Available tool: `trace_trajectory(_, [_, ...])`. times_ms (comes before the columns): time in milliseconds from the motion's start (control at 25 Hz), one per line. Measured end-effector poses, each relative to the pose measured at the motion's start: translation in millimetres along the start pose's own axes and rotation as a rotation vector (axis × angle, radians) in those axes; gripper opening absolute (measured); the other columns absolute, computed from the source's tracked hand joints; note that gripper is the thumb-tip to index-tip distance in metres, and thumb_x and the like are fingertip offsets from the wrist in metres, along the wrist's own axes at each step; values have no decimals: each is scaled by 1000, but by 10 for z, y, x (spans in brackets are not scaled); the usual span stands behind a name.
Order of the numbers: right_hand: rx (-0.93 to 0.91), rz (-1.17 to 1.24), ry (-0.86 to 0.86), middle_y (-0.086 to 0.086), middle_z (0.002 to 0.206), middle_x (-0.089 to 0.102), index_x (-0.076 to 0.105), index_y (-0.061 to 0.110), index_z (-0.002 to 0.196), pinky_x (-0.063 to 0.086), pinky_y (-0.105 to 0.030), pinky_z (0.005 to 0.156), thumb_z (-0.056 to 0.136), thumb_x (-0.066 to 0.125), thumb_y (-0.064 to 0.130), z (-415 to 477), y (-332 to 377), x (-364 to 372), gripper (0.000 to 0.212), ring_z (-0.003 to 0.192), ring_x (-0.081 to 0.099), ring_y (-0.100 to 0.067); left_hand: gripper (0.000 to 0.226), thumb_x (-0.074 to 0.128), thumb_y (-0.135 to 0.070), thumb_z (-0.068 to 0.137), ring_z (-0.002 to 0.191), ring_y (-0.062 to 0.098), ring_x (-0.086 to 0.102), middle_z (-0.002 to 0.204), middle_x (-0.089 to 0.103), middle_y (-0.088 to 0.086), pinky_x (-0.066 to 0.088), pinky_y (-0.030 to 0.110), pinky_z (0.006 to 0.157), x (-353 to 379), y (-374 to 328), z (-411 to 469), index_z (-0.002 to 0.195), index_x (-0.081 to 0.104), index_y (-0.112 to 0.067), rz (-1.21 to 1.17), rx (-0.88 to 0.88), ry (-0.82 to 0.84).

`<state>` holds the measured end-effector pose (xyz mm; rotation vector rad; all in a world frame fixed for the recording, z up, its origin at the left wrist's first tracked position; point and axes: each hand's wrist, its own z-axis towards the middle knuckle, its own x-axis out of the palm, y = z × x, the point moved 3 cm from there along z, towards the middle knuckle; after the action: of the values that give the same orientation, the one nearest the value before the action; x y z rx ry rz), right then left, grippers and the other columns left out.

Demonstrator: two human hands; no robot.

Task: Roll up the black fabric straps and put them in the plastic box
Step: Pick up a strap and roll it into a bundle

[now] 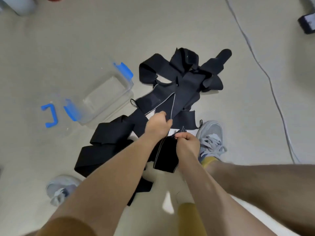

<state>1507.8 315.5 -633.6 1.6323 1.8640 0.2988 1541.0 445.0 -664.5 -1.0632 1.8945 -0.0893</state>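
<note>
Black fabric straps are lying in a loose tangle on the pale floor, running from frame centre to upper centre-right. More wide bands are folding back at lower centre-left.

Plastic box, clear with blue clips, is sitting lid-off just left of the pile, its right corner close to a strap. Bare floor is opening out above and left of the box. Blue clip is lying further left, apparently on a clear lid; I can't make out the lid's outline.

Left hand is curling its fingers onto the grey-trimmed edge of the held strap at frame centre. Right hand is pinching that strap's top edge just below and to the right, thumb against fingers. Hands are sitting close together, not touching. Strap is hanging between the forearms, ending in a square lower edge.

Right shoe is standing just right of the hands, beside a strap edge. Left shoe is showing blurred at lower left, with the left forearm partly covering it. Grey cable is running down the right side, well apart from the pile. Dark object at upper right is being cut off by the frame edge.

Left fingertips are hiding behind the hand and blurring, so I can't tell the exact contact point.
</note>
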Motion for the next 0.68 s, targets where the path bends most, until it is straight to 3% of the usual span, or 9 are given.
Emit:
trace_trajectory(80, [11, 36, 10, -7, 81, 70, 73, 13, 91, 50, -23, 59, 85, 48, -6, 134, 5, 7, 32, 69, 61, -20, 75, 63, -43, 89, 130, 36, 39, 143, 39, 15, 38, 44, 103, 335, 33, 204, 144, 29, -5, 90, -126, 76])
trace_trajectory(120, [16, 67, 21, -7, 79, 70, 74, 12, 92, 50, -23, 58, 86, 52, -6, 165, 11, 7, 29, 67, 61, -19, 80, 65, -45, 87, 130, 37, 37, 144, 34, 14, 39, 46, 101, 439, 77, 256, 144, 25, -7, 140, -177, 37])
trace_trajectory(240, [16, 151, 24, -6, 80, 71, 72, 17, 92, 51, -27, 60, 84, 53, -10, 228, 64, -1, 34, 66, 60, -18, 41, 60, -32, 88, 117, 35, 52, 126, 52, 13, 46, 44, 93, 454, 229, 432, 121, 47, -13, 126, -253, -96])
trace_trajectory(320, [8, 191, 46, -9, 85, 71, 69, 20, 95, 52, -34, 69, 81, 54, -11, 229, 200, 8, 37, 70, 62, -21, 18, 60, -22, 89, 105, 35, 63, 105, 68, 11, 51, 46, 91, 187, 308, 499, 104, 64, -12, -333, -270, -61])
trace_trajectory(400, [-11, 203, 102, -11, 77, 69, 69, 16, 90, 52, -32, 67, 77, 54, -10, 172, 427, 38, 33, 67, 61, -23, 8, 63, -9, 92, 89, 29, 70, 88, 73, 10, 56, 43, 86, -298, 248, 358, 91, 71, -7, -771, -170, -28])
trace_trajectory(440, [-27, 192, 139, -10, 67, 65, 68, 15, 84, 49, -28, 61, 75, 53, -8, 79, 591, 52, 29, 62, 57, -23, 12, 61, -5, 93, 80, 20, 71, 82, 73, 5, 58, 36, 80, -643, 179, 193, 87, 71, -9, -870, -96, -76])
trace_trajectory(480, [-45, 167, 177, -9, 59, 57, 65, 14, 76, 43, -26, 57, 73, 53, -3, -30, 765, 62, 21, 58, 51, -23, 20, 57, -2, 95, 72, 11, 69, 78, 73, -1, 57, 29, 74, -995, 89, 9, 85, 70, -12, -900, -30, -141])
trace_trajectory(560, [-124, 97, 287, -11, 64, 49, 61, 14, 70, 37, -30, 61, 68, 63, 13, -388, 1137, 53, 3, 64, 46, -22, 29, 49, 1, 98, 61, 2, 63, 72, 67, -6, 50, 19, 62, -1708, -148, -472, 82, 65, -17, -820, 106, -229])
trace_trajectory(680, [-526, 22, 504, -4, 78, 64, 70, 14, 91, 46, -23, 61, 87, 70, 24, -1231, 1732, -46, 11, 64, 59, -12, 23, 47, -3, 99, 60, 5, 58, 77, 63, -1, 45, 19, 55, -2649, -506, -1418, 91, 64, -17, -678, 322, -249])
